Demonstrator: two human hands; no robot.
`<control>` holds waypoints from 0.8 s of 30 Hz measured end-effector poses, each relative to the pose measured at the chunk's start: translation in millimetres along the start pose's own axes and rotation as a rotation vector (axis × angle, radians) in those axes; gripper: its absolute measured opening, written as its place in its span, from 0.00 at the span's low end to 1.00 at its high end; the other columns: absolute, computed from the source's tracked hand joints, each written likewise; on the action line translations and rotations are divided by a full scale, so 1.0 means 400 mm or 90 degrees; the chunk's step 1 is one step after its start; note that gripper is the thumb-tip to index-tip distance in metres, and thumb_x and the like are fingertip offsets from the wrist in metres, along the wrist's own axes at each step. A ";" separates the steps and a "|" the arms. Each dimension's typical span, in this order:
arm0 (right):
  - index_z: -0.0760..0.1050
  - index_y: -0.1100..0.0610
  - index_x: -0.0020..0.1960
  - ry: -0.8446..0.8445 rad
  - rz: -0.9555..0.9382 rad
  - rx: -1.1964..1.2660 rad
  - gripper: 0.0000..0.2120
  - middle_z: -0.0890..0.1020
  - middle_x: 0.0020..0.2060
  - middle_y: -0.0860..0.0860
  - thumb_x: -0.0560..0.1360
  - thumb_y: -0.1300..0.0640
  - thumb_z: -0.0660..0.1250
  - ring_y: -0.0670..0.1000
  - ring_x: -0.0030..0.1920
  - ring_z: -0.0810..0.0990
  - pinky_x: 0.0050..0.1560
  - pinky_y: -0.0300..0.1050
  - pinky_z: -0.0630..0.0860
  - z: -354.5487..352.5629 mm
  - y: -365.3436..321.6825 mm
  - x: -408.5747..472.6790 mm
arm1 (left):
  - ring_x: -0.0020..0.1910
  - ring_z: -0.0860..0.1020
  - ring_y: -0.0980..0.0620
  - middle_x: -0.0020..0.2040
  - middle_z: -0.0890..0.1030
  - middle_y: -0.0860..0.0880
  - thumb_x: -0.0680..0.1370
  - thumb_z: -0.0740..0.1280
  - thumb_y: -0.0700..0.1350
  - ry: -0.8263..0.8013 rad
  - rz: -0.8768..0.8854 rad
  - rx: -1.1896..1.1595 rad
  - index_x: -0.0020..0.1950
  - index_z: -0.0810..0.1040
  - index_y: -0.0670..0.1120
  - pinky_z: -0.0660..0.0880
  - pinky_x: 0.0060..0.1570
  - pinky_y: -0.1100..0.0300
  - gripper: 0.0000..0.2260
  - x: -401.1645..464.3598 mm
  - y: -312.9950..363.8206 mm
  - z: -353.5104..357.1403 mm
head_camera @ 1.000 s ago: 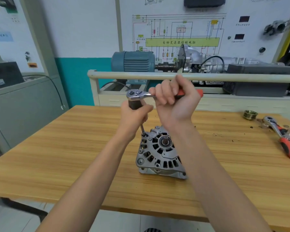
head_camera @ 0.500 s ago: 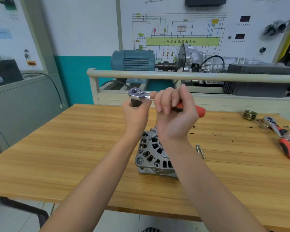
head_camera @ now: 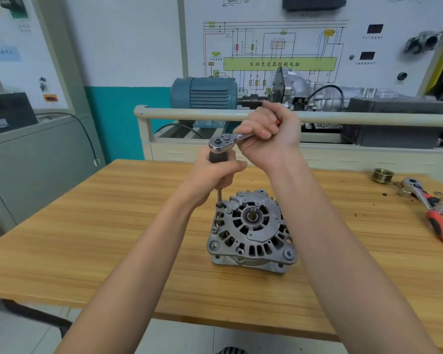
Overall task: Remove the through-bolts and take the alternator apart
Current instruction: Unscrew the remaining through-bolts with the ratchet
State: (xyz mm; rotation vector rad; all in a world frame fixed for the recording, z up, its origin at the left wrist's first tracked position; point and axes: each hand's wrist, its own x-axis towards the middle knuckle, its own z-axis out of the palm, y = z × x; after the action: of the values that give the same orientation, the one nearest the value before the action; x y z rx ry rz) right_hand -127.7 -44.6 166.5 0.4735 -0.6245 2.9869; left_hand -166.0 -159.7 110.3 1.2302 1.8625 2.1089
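Alternator (head_camera: 251, 231) sits face-up near the middle of the wooden table (head_camera: 87, 238), in one piece, its slotted front housing towards the camera. Half a second ago the ratchet handle pointed right and slightly towards the near side; now it has swung back, angling away to the far right, so another stroke has been made on the same fastener. The right hand (head_camera: 269, 139) is wrapped tight round the handle of the ratchet (head_camera: 221, 145), hiding most of the red grip. The left hand (head_camera: 212, 175) is curled round the dark extension below the ratchet head, steadying it over the through-bolt (head_camera: 219, 204) at the housing's far-left edge. That bolt seems to be backing out, not yet free. A second ratchet (head_camera: 430, 208) and a brass pulley (head_camera: 382, 175) lie at far right.
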 end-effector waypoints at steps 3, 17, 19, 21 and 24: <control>0.62 0.54 0.22 0.012 -0.149 -0.018 0.25 0.60 0.16 0.47 0.77 0.60 0.53 0.47 0.17 0.58 0.26 0.38 0.68 -0.015 0.033 -0.032 | 0.19 0.58 0.56 0.19 0.62 0.54 0.67 0.64 0.36 0.123 -0.018 -0.039 0.22 0.67 0.51 0.57 0.22 0.67 0.16 0.007 -0.010 0.018; 0.63 0.55 0.22 -0.099 -0.154 -0.108 0.24 0.61 0.16 0.48 0.77 0.60 0.52 0.48 0.19 0.61 0.30 0.41 0.71 -0.018 0.042 -0.042 | 0.20 0.61 0.54 0.20 0.65 0.53 0.65 0.68 0.38 0.104 0.041 -0.002 0.24 0.69 0.50 0.60 0.23 0.65 0.14 -0.004 -0.016 -0.010; 0.63 0.56 0.21 -0.076 -0.032 -0.034 0.22 0.61 0.15 0.47 0.74 0.59 0.54 0.47 0.18 0.60 0.27 0.38 0.69 -0.012 0.012 -0.016 | 0.20 0.61 0.53 0.20 0.65 0.52 0.67 0.69 0.38 -0.034 0.020 0.006 0.24 0.69 0.50 0.61 0.24 0.63 0.15 -0.001 -0.007 -0.025; 0.62 0.56 0.21 -0.052 -0.013 -0.006 0.21 0.60 0.15 0.47 0.73 0.59 0.54 0.46 0.17 0.60 0.26 0.36 0.66 -0.007 0.004 -0.005 | 0.19 0.60 0.53 0.20 0.64 0.53 0.68 0.68 0.36 -0.048 -0.011 0.005 0.23 0.67 0.50 0.59 0.24 0.64 0.18 0.008 -0.006 -0.022; 0.62 0.55 0.21 0.006 -0.125 -0.007 0.24 0.60 0.16 0.47 0.77 0.60 0.53 0.47 0.17 0.59 0.25 0.38 0.67 -0.010 0.025 -0.019 | 0.19 0.58 0.55 0.19 0.62 0.53 0.67 0.66 0.36 0.076 -0.034 -0.029 0.21 0.66 0.50 0.57 0.23 0.67 0.17 0.014 -0.014 0.001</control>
State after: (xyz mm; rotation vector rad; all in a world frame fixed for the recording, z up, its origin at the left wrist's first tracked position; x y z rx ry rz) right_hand -122.6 -52.1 156.7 0.4892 -0.5592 2.7978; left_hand -171.9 -154.8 108.2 1.0558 1.8583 2.2292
